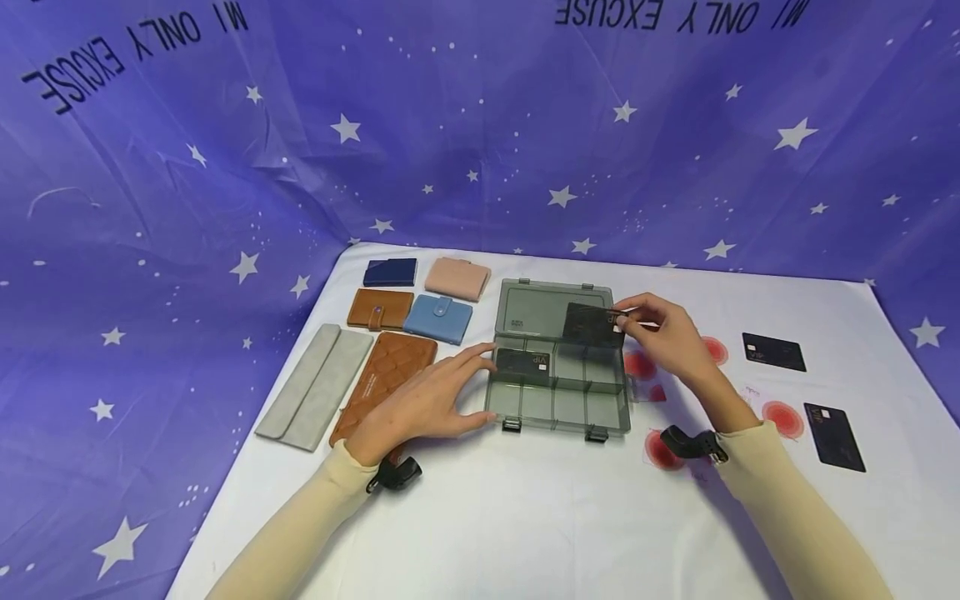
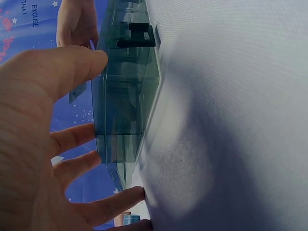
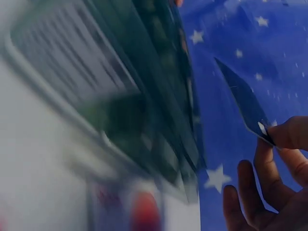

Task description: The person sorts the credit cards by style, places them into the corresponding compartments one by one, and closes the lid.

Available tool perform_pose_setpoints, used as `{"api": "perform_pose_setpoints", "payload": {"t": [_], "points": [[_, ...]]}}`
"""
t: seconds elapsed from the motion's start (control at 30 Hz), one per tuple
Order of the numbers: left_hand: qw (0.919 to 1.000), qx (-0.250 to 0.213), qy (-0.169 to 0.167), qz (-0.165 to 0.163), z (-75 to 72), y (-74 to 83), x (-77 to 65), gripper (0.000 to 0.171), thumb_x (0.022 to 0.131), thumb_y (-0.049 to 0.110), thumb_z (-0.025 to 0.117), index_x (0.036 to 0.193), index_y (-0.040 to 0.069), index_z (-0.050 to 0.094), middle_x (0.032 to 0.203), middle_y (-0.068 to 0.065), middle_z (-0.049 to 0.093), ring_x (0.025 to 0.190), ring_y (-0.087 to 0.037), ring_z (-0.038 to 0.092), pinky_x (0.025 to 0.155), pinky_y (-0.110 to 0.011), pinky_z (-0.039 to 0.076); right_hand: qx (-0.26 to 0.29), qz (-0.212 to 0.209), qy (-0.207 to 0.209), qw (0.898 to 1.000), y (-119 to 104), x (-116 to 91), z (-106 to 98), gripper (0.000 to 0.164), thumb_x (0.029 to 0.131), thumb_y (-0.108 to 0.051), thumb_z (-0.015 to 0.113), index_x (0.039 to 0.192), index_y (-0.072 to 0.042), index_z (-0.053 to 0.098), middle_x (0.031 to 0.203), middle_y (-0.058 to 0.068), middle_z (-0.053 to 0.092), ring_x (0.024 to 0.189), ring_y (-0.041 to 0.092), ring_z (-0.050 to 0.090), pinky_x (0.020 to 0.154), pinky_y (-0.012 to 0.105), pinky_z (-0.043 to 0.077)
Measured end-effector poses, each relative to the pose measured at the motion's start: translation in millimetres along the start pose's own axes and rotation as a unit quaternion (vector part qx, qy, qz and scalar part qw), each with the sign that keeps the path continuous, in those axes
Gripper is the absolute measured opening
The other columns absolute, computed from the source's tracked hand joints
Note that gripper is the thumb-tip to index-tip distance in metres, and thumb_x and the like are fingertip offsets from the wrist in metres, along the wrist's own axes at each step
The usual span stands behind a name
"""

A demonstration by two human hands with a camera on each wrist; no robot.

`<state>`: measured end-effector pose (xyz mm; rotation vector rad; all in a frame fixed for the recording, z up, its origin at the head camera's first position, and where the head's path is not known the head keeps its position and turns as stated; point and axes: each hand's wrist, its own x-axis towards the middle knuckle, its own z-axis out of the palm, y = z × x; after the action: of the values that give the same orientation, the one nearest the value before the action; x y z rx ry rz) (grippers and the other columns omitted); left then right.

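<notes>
A black VIP card (image 1: 592,324) is pinched at its right end by my right hand (image 1: 663,333), held above the box's raised lid side. In the right wrist view the thumb and fingers grip the same card (image 3: 245,103) by one end. The translucent grey-green divided box (image 1: 567,398) lies with its lid (image 1: 540,304) folded back. Another black card (image 1: 522,364) lies across the upper left compartments. My left hand (image 1: 431,400) is spread at the box's left side. The left wrist view has its thumb (image 2: 77,67) and fingers at the box wall (image 2: 118,115).
Several wallets stand left: navy (image 1: 390,272), pink (image 1: 457,278), tan (image 1: 380,309), blue (image 1: 438,318), brown quilted (image 1: 390,371) and grey (image 1: 315,387). On the right are two black cards (image 1: 774,352), (image 1: 834,437) and several clear cards with red circles (image 1: 783,419).
</notes>
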<state>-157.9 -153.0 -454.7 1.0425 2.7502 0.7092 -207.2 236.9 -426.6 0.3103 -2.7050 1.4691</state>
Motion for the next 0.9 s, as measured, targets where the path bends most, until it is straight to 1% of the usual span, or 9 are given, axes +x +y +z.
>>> {"api": "perform_pose_setpoints", "payload": {"t": [0.1,0.23,0.37,0.5,0.63,0.73,0.9], "points": [[1.0000,-0.001,-0.002,-0.001,0.2,0.1,1.8,0.062,0.097,0.054,0.075,0.144,0.019,0.059,0.174,-0.001,0.035,0.142,-0.032,0.057,0.109,-0.054,0.051,-0.008,-0.002,-0.014,1.000,-5,-7,13,0.022,0.105,-0.015,0.072,0.125,-0.007,0.075,0.108,0.014,0.079,0.097,0.002,0.071,0.076,0.019,0.053],[1.0000,-0.003,-0.004,0.000,0.2,0.3,2.3,0.062,0.097,0.054,0.075,0.145,0.018,0.060,0.174,-0.001,0.035,0.142,-0.032,0.056,0.110,-0.054,0.051,-0.011,-0.009,-0.025,1.000,-11,-13,29,0.019,0.104,-0.015,0.073,0.122,-0.009,0.076,0.102,0.011,0.079,0.097,0.017,0.073,0.073,0.025,0.052],[1.0000,-0.001,-0.001,0.002,-0.3,0.3,1.8,0.062,0.096,0.054,0.076,0.144,0.018,0.060,0.174,-0.001,0.035,0.142,-0.033,0.057,0.110,-0.054,0.050,-0.025,-0.012,-0.038,0.999,-16,-15,46,0.018,0.103,-0.013,0.074,0.121,-0.012,0.076,0.098,0.007,0.077,0.098,0.026,0.075,0.077,0.031,0.054],[1.0000,-0.003,0.005,0.008,0.0,-1.0,1.7,0.062,0.096,0.053,0.076,0.144,0.018,0.060,0.173,-0.002,0.036,0.142,-0.033,0.057,0.110,-0.054,0.050,-0.037,-0.019,-0.050,0.998,-21,-15,59,0.018,0.102,-0.011,0.075,0.120,-0.013,0.077,0.098,0.005,0.077,0.100,0.028,0.077,0.076,0.033,0.056],[0.9999,-0.004,0.006,0.008,0.5,-1.5,2.4,0.062,0.096,0.054,0.076,0.144,0.018,0.060,0.173,-0.002,0.036,0.143,-0.031,0.056,0.111,-0.053,0.050,-0.041,-0.033,-0.059,0.997,-23,-14,68,0.018,0.101,-0.009,0.075,0.119,-0.012,0.077,0.095,0.003,0.077,0.095,0.026,0.078,0.069,0.029,0.054],[1.0000,-0.002,0.005,0.005,0.3,-1.2,2.4,0.062,0.096,0.054,0.076,0.144,0.019,0.060,0.174,-0.001,0.035,0.143,-0.031,0.056,0.111,-0.052,0.050,-0.049,-0.036,-0.064,0.996,-23,-14,73,0.017,0.101,-0.010,0.075,0.118,-0.013,0.077,0.094,0.002,0.077,0.091,0.022,0.076,0.069,0.029,0.053],[1.0000,0.001,0.003,0.003,0.0,-1.2,1.0,0.062,0.096,0.054,0.076,0.145,0.019,0.059,0.173,-0.001,0.035,0.143,-0.031,0.056,0.111,-0.053,0.050,-0.077,-0.046,-0.064,0.994,-24,-14,81,0.016,0.101,-0.011,0.076,0.117,-0.013,0.078,0.093,0.000,0.077,0.087,0.020,0.076,0.071,0.034,0.054]]}}
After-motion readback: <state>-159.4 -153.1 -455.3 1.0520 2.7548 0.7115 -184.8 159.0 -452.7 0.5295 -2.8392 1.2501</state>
